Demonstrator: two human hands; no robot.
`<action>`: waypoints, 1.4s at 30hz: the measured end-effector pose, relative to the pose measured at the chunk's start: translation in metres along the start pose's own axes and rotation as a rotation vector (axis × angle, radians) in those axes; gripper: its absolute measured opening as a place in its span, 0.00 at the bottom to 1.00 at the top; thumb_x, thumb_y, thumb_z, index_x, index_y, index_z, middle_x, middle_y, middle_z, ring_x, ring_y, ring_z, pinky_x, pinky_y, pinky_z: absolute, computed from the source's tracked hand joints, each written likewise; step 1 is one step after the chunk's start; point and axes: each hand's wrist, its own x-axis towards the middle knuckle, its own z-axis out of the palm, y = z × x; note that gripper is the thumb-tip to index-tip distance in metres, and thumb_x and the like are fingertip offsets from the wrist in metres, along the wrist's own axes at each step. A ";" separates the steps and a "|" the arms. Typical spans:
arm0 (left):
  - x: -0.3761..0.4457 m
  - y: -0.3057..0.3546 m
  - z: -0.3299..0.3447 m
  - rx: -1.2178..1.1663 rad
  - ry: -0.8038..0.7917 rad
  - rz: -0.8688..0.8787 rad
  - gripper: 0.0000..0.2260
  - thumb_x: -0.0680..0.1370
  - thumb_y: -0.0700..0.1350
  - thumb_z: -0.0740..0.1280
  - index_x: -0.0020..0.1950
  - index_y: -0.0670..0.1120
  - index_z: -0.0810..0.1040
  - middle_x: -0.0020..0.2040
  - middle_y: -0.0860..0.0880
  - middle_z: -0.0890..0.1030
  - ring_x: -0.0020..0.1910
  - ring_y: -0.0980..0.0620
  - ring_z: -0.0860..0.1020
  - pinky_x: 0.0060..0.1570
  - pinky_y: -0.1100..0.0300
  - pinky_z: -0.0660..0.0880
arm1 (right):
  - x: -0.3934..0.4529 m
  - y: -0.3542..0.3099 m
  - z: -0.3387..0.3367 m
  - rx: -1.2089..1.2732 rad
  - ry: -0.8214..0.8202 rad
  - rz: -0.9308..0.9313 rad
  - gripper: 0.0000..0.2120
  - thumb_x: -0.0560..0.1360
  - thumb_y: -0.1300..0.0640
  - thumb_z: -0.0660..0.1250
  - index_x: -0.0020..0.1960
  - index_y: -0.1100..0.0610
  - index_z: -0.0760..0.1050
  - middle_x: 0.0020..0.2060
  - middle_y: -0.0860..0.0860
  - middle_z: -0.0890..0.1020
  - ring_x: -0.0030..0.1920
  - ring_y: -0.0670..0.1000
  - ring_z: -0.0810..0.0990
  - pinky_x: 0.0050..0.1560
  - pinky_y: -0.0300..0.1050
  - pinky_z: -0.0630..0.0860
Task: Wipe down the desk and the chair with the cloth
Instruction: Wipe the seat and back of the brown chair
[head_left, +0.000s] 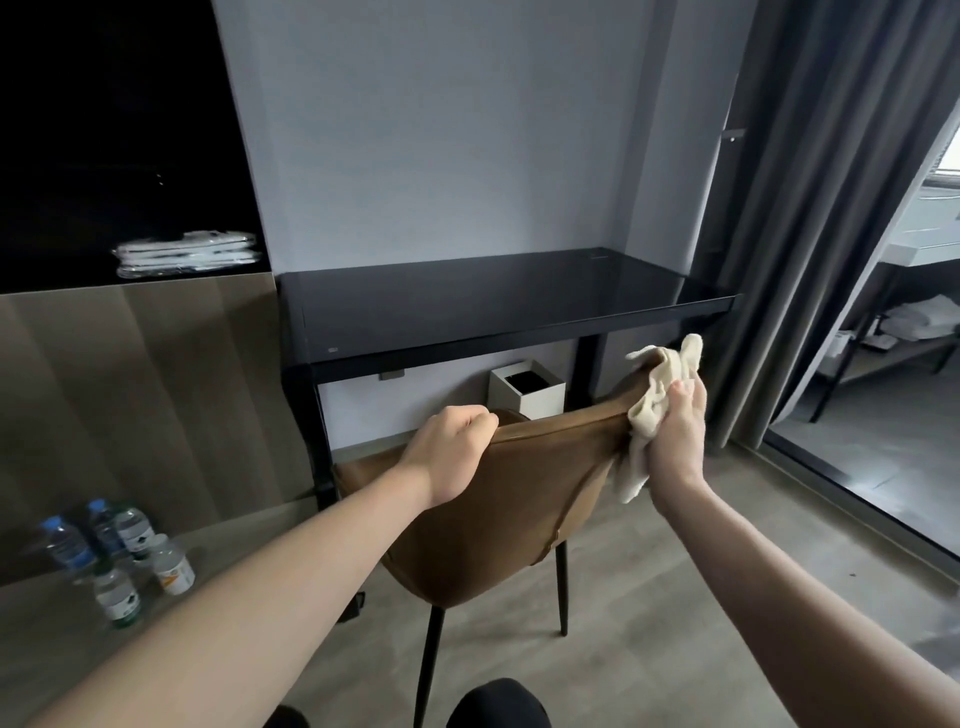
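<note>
**Cloth at the backrest's right corner, top edge running left toward the steadying hand**

The right hand (675, 431) grips a bunched cream cloth (655, 400), fingers curled round it, and presses it over the upper right corner of the brown leather chair (498, 499). The left hand (452, 447) is closed over the top edge of the backrest near its left end, holding the chair steady.

The backrest's top edge is the long axis here: it runs from the cloth at about 3 o'clock across to the left hand at about 9 o'clock. The cloth hand sits at one end of it, so the likely stroke is leftward along that edge, or down the right side of the backrest.

The black glass worktop (498, 291) lies beyond the chair at 12 o'clock, with neither hand touching it. A white bin (527, 389) stands beneath it.
</note>
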 end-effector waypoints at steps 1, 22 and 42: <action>-0.001 0.001 0.000 0.003 -0.003 -0.013 0.23 0.81 0.58 0.52 0.40 0.42 0.70 0.39 0.42 0.77 0.44 0.43 0.77 0.47 0.44 0.75 | -0.017 -0.001 0.004 -0.019 0.012 -0.061 0.24 0.83 0.42 0.56 0.78 0.44 0.68 0.77 0.48 0.72 0.76 0.49 0.71 0.78 0.54 0.66; 0.005 0.012 -0.001 0.002 -0.023 -0.081 0.21 0.89 0.50 0.54 0.39 0.45 0.73 0.40 0.46 0.78 0.45 0.49 0.77 0.44 0.57 0.68 | 0.042 -0.035 -0.004 -0.101 -0.111 0.015 0.12 0.82 0.57 0.61 0.54 0.49 0.83 0.51 0.45 0.85 0.56 0.47 0.82 0.56 0.42 0.75; -0.001 0.015 -0.008 -0.004 -0.065 -0.063 0.20 0.88 0.44 0.55 0.36 0.51 0.73 0.40 0.50 0.76 0.44 0.50 0.73 0.45 0.54 0.67 | -0.107 0.004 0.069 0.120 0.125 -0.015 0.38 0.80 0.38 0.58 0.86 0.45 0.51 0.84 0.46 0.57 0.83 0.50 0.59 0.83 0.57 0.59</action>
